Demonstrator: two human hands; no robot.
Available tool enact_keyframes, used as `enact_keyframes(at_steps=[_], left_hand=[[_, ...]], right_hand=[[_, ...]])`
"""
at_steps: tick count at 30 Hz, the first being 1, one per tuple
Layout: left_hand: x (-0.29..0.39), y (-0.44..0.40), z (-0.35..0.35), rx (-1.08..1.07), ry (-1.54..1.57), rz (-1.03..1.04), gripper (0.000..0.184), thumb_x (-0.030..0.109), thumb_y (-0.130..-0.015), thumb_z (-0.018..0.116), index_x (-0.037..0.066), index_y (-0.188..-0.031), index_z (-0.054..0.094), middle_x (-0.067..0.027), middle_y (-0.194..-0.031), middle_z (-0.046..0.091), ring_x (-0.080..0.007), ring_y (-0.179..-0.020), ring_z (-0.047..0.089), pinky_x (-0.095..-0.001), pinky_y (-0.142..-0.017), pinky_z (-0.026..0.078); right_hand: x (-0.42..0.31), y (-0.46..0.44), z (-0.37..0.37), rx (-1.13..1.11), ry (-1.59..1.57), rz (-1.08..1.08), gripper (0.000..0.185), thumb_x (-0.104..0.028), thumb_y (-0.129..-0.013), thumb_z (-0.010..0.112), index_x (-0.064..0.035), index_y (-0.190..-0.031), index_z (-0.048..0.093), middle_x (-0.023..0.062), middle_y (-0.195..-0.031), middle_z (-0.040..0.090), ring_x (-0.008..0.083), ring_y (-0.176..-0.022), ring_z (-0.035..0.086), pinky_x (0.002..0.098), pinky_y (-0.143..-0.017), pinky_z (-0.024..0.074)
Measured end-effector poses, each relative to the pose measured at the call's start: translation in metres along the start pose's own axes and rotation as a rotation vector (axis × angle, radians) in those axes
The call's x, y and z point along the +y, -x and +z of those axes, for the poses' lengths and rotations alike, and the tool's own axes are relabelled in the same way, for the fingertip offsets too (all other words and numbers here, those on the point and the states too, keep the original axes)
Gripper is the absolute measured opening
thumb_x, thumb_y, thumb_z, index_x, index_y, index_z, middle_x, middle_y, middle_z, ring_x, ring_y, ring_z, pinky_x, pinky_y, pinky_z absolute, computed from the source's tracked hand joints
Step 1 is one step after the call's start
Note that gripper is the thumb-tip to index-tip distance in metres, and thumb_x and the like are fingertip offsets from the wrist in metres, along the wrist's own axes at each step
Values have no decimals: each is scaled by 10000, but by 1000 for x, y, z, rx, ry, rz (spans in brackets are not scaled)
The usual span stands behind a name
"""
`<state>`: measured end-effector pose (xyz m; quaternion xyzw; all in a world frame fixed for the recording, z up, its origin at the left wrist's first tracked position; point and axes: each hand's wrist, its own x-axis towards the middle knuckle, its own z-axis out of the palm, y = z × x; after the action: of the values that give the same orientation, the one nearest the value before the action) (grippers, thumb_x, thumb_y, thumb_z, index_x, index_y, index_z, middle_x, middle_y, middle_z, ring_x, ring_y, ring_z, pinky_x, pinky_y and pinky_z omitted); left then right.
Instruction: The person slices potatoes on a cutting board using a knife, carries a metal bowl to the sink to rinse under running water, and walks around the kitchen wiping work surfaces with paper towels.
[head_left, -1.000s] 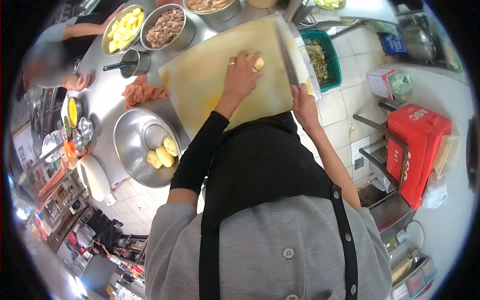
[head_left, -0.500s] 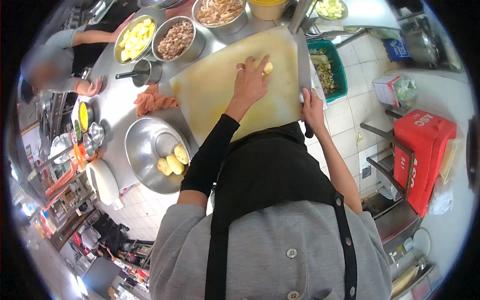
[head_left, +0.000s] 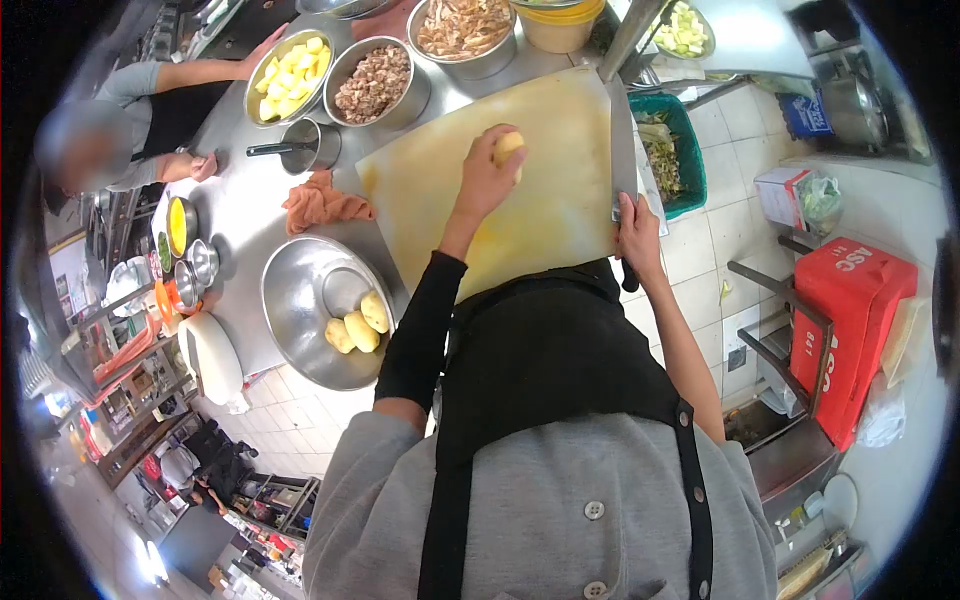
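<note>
A peeled potato point(head_left: 509, 148) is in my left hand point(head_left: 487, 178), the fingers curled around it above the large yellowed cutting board point(head_left: 560, 215). Just off the board's right edge, my right hand point(head_left: 638, 235) is closed around a knife point(head_left: 629, 277), whose dark handle end sticks out below the fist. The hand covers part of the knife. Left of the board, a wide steel bowl point(head_left: 290, 290) holds peeled potatoes point(head_left: 361, 331). An orange cloth point(head_left: 325, 203) lies crumpled between bowl and board.
Steel bowls of cut potato point(head_left: 293, 80), chopped meat point(head_left: 373, 87) and shredded food point(head_left: 463, 30) line the far side. A steel pot with a handle point(head_left: 311, 147) stands nearby. A co-worker's hand point(head_left: 203, 166) rests at the left. A green bin point(head_left: 685, 160) stands right of the board.
My left hand has raised the potato from the board and tilted it, moving slightly left. My right hand still holds the knife. The co-worker's lower hand has curled up. The view has shifted slightly.
</note>
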<state>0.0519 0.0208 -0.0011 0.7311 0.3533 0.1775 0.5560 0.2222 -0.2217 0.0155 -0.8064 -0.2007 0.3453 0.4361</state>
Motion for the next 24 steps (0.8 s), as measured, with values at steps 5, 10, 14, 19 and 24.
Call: enact_keyframes(at_steps=[5, 10, 14, 19, 24], left_hand=[[52, 27, -72, -51, 1235, -298, 367, 305, -1096, 563, 140, -1422, 522, -126, -1294, 647, -229, -1048, 663, -329, -785, 568], [60, -17, -175, 310, 589, -152, 362, 192, -1062, 608, 92, -1401, 531, -180, -1353, 597, -263, -1104, 642, -357, -812, 584], [20, -96, -304, 543, 113, 108, 385, 114, -1008, 680, 22, -1349, 526, -155, -1400, 535, -322, -1190, 626, -443, -907, 648], [15, -139, -405, 553, 118, -38, 523, 233, -1013, 679, 96, -1464, 452, -160, -1348, 542, -322, -1215, 604, -531, -838, 646], [43, -101, -452, 835, -190, -179, 760, 530, -1013, 643, 147, -1605, 358, -124, -1383, 597, -258, -1254, 598, -560, -950, 539]], right_hand=[[20, -11, 3, 22, 147, -104, 393, -322, -1113, 533, 29, -938, 560, 249, -652, 626, 398, -550, 652, 482, -513, 464], [4, -9, 0, -45, 149, -56, 396, -317, -1115, 522, 37, -943, 555, 264, -642, 618, 442, -576, 650, 510, -519, 454], [11, -12, 1, -20, 208, -133, 371, -302, -1111, 525, 30, -949, 559, 276, -651, 615, 462, -606, 655, 525, -534, 459], [31, -18, 5, 42, 243, -269, 361, -306, -1120, 516, 29, -1000, 580, 219, -611, 608, 347, -500, 628, 460, -462, 456], [12, -9, 5, 60, 218, -171, 345, -299, -1106, 534, 18, -973, 571, 317, -762, 639, 527, -726, 636, 560, -593, 457]])
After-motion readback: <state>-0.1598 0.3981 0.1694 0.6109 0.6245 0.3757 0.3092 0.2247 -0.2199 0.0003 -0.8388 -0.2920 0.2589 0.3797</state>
